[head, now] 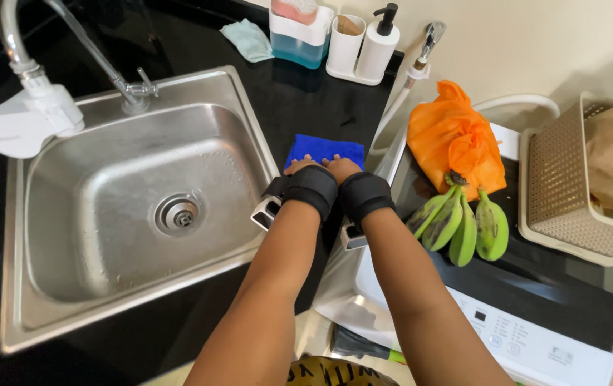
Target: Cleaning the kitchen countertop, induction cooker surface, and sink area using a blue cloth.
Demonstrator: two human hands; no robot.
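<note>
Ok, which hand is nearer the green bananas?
Right. The right hand rests on the blue cloth, on the side towards the green bananas; the left hand lies beside it, on the sink side.

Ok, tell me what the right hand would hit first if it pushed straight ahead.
The right hand already rests on the blue cloth. Straight on, probably the white soap dispenser set by the wall, though depth is unclear.
</note>
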